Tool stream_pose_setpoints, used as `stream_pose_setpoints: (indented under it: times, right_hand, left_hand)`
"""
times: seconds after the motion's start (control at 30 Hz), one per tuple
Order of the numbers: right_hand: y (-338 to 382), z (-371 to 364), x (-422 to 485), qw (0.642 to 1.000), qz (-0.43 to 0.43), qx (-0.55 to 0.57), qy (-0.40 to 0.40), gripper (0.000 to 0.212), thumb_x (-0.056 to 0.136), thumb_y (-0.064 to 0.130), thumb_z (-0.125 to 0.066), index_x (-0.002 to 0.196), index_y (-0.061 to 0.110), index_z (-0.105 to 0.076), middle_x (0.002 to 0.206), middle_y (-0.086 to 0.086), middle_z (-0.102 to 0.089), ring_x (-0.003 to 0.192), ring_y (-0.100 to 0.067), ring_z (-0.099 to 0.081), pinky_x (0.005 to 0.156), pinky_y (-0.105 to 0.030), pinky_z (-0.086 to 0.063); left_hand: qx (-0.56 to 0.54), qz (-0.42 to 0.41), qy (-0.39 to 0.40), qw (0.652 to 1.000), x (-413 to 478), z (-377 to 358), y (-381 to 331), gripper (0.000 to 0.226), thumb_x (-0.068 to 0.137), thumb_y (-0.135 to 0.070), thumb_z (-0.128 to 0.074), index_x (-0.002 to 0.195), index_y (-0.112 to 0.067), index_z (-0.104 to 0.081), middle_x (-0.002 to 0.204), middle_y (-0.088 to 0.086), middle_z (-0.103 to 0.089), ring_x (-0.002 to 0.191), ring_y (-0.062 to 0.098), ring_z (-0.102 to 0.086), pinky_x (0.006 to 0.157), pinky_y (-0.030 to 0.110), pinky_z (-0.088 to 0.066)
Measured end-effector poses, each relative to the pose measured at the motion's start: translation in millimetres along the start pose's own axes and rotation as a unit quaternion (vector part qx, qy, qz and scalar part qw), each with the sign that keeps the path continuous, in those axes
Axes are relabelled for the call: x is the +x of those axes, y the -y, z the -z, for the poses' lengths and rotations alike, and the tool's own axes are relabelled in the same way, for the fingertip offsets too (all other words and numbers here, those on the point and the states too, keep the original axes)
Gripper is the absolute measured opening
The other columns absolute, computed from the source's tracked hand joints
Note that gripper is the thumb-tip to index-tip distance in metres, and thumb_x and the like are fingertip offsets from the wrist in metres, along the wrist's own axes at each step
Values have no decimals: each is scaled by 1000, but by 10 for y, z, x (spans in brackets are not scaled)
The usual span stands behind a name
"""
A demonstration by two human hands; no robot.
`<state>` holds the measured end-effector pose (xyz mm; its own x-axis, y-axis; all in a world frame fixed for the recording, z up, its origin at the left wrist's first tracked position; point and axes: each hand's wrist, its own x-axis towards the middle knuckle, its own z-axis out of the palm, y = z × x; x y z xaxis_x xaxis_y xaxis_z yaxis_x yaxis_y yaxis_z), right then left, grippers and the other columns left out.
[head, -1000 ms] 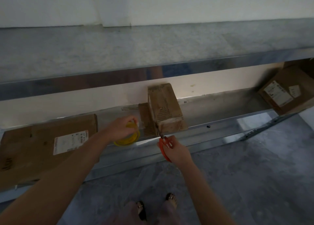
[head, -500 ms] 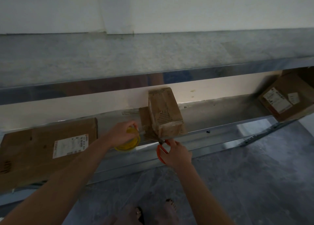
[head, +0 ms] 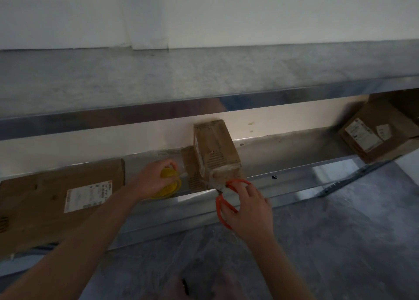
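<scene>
Head view | cardboard box (head: 215,150) sat shut on the shelf (head: 294,145), contents hidden | left hand (head: 152,179) fingers curled round yellow tape roll (head: 169,189) beside it | right hand (head: 251,209) fingers gripped orange scissors (head: 219,205), blades pointing away at box's near corner

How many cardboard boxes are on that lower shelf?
3. The left box lies flat, the middle box stands upright at the scissors, and the right box sits at the far end. A dark shape behind it may be another.
</scene>
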<state>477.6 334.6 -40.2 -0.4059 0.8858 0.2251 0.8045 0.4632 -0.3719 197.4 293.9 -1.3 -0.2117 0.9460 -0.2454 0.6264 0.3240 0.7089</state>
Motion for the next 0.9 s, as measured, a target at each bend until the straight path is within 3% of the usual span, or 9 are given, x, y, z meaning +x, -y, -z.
stream_pose_setpoints:
  times: [0.13, 0.3, 0.5, 0.7, 0.8, 0.9]
  right_hand:
    - [-539, 209, 303, 997, -71, 20, -30, 43, 83, 63, -52, 118, 37, -53, 112, 8, -64, 99, -20, -63, 79, -39, -47]
    - [-1360, 3, 785, 980, -181, -18, 87, 59, 89, 65, -46, 132, 25, -48, 132, -5, -56, 119, -29, -54, 96, -47, -45]
    - [-1752, -416, 1240, 970, -155, -71, 172, 63, 88, 56, -54, 136, 16, -43, 132, -11, -54, 119, -31, -54, 97, -48, -48]
    - [-1853, -629, 1486, 982, -124, -50, 133, 57, 85, 51, -64, 124, 13, -46, 118, -10, -59, 107, -29, -58, 85, -43, -51]
    - [-1822, -680, 1525, 980, -117, -72, 146, 54, 88, 49, -59, 129, 15, -50, 128, -9, -50, 118, -31, -47, 92, -47, -47]
    - [-1737, -589, 1495, 978, -136, -63, 148, 47, 92, 43, -56, 131, 17, -53, 135, -9, -44, 125, -32, -40, 100, -50, -40]
  left_hand:
    - [-7, 12, -26, 1000, -16, -36, -100, 14, 87, -31, -67, 98, -34, -59, 97, -7, -59, 84, 9, -54, 67, 25, -44]
    - [-21, 51, -62, 997, -5, -229, -174, 14, 89, -29, -66, 99, -34, -58, 96, -10, -57, 83, 4, -51, 63, 22, -41]
    - [-24, 114, -82, 990, 1, -505, -211, 15, 89, -32, -66, 99, -38, -56, 98, -5, -59, 88, 17, -56, 69, 28, -43]
    - [-18, 157, -108, 982, -80, -617, -178, 18, 85, -35, -69, 94, -43, -56, 87, -5, -60, 81, 17, -59, 64, 30, -47]
    - [3, 168, -111, 979, -121, -629, -164, 16, 86, -34, -68, 96, -40, -57, 95, 0, -61, 88, 22, -59, 74, 37, -51]
    - [3, 169, -104, 980, -144, -587, -191, 16, 87, -34, -66, 97, -42, -56, 98, -2, -60, 88, 18, -58, 71, 32, -47]
